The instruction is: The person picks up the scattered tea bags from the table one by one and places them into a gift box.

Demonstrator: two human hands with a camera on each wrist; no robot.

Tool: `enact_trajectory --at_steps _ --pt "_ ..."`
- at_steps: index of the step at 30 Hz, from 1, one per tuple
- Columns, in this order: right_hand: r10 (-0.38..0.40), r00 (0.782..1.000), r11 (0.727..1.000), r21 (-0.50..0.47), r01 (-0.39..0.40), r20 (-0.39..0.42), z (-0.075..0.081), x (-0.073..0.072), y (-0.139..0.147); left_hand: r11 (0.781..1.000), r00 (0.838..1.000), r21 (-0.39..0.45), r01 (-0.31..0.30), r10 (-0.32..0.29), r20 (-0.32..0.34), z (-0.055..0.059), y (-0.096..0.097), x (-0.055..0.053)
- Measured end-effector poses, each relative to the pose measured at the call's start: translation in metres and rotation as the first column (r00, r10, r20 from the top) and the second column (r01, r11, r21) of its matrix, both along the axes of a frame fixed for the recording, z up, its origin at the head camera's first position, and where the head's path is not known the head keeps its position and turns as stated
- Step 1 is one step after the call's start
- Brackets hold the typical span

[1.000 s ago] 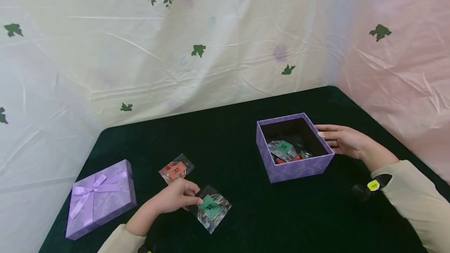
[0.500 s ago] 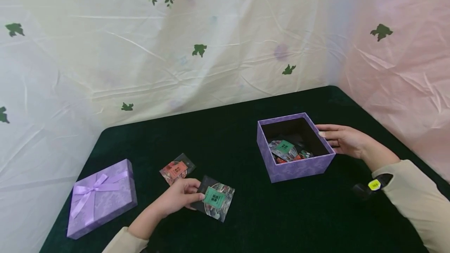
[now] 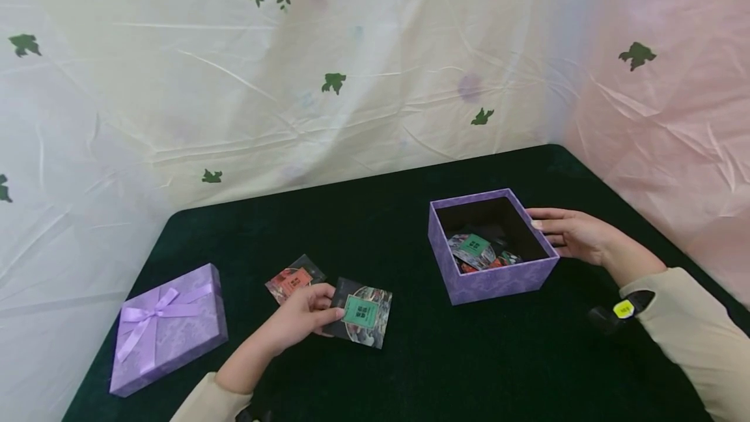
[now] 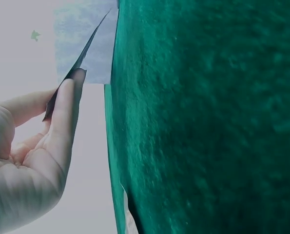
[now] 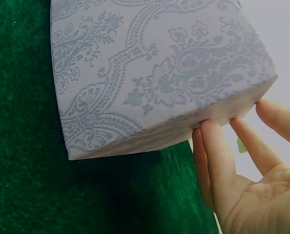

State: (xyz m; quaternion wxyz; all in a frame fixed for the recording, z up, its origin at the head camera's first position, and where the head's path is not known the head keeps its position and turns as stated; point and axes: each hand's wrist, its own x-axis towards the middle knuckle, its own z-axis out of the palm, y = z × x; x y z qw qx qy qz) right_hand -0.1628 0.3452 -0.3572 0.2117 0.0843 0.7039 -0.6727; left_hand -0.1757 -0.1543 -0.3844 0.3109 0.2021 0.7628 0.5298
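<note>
My left hand (image 3: 299, 314) pinches a flat square packet (image 3: 375, 298) by its left edge, thumb on top and fingers below. The packet has a dark border, a green label and a printed picture. Edge-on in the left wrist view, this packet (image 4: 88, 46) is raised off the cloth. Just beyond the left hand, a similar packet with a red-orange label (image 3: 293, 281) lies on the table, partly covered by the hand. My right hand (image 3: 577, 238) touches the right side of an open purple box (image 3: 495, 285). Fairly straight fingers (image 5: 215, 146) meet the box's patterned wall (image 5: 149, 73).
Inside the box lie several packets (image 3: 473, 249), one with a green label on top. The purple lid (image 3: 176, 337) with a ribbon bow rests at the left of the dark green tablecloth (image 3: 363, 226). A pale curtain (image 3: 234, 103) with leaf prints hangs behind the table.
My left hand has lifted the green-labelled packet slightly away from me and turned it more upright in view. The right hand and the box have stayed in place.
</note>
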Motion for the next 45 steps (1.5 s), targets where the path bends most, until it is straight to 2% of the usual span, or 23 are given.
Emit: enact_trajectory --at_steps 11,19,25,45 --pt "0.023 1.0 1.0 0.014 -0.023 -0.021 0.0 0.0 -0.001 0.999 0.999 0.051 -0.002 0.001 0.036 0.008 0.011 0.002" --pt "0.014 1.0 1.0 0.013 -0.014 -0.01 0.001 0.0 -0.001 0.998 1.0 0.061 -0.013 0.011 0.022 0.017 0.018 0.0" --pt "0.014 1.0 1.0 0.01 -0.014 -0.009 0.0 0.0 -0.001 0.997 1.0 0.077 -0.004 0.005 -0.014 0.027 0.025 -0.004" --pt "0.022 1.0 1.0 0.002 -0.022 -0.016 -0.001 0.0 0.004 0.992 0.998 0.121 0.026 -0.019 -0.057 0.051 0.075 -0.013"
